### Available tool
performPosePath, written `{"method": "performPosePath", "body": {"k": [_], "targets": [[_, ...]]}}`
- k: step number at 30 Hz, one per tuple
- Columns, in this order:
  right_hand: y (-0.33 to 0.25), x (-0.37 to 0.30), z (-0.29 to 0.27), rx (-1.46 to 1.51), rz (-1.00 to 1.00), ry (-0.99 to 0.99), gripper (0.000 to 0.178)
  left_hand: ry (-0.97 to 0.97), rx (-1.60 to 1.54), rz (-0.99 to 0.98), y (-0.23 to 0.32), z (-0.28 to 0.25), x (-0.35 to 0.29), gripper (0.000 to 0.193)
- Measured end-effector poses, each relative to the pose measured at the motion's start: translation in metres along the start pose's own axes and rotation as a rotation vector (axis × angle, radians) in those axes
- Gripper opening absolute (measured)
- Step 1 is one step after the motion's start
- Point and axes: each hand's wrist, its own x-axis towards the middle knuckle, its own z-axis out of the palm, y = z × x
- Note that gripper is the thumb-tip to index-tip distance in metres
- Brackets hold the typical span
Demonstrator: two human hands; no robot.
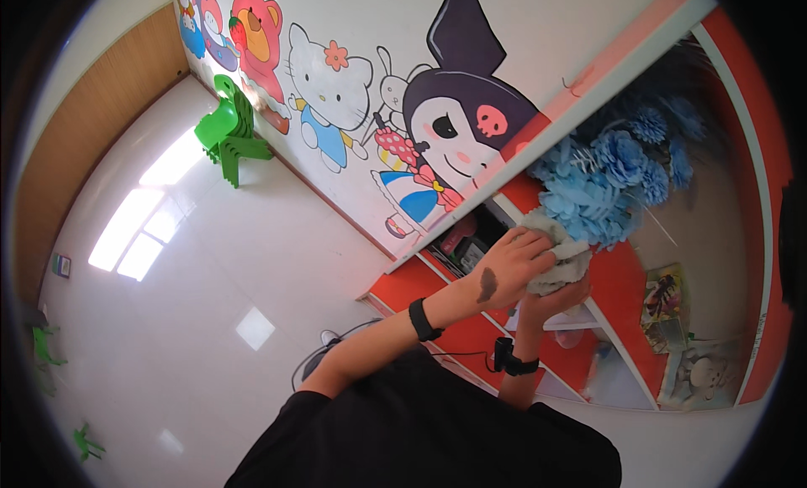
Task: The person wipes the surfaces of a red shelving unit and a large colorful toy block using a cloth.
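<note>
A crumpled pale grey cloth (565, 265) is bunched between my two hands, in front of the red and white shelf unit. My left hand (523, 257) reaches over its near side, fingers bent round it. Under the cloth, my right hand (556, 301) is closed on its lower edge, partly hidden by the folds. Just beyond the cloth is a bunch of blue artificial flowers (601, 189), very close to it or touching it. What lies inside the cloth, if anything, is hidden.
Red shelves (622, 274) with white edges hold a picture book (662, 307) and a plush toy (704, 372). Dark items fill a compartment (479, 236) left of my hands. Stacked green chairs (231, 131) stand by the painted wall (370, 17). A cable (458, 353) hangs near my body.
</note>
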Motion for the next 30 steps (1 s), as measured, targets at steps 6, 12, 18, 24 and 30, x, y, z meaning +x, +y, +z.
{"method": "performPosePath", "body": {"k": [6, 12, 18, 24, 30], "targets": [[-0.054, -0.001, 0.038, 0.099, 0.026, -0.012, 0.078, 0.017, 0.074, -0.004, -0.037, -0.043, -0.013, 0.051], [-0.104, -0.009, 0.082, 0.086, -0.020, -0.028, 0.079, -0.004, 0.100, 0.152, -0.107, -0.092, -0.031, 0.024], [-0.130, -0.004, 0.084, 0.033, 0.066, 0.017, 0.061, -0.178, -0.223, -0.023, -0.147, -0.105, -0.022, 0.021], [-0.146, 0.009, 0.087, -0.198, 0.116, 0.050, 0.063, -0.284, -0.241, 0.163, -0.163, -0.102, -0.027, 0.019], [-0.197, 0.039, 0.124, -0.179, 0.212, 0.042, 0.063, -0.511, -0.345, 0.312, -0.176, -0.184, -0.024, 0.018]]}}
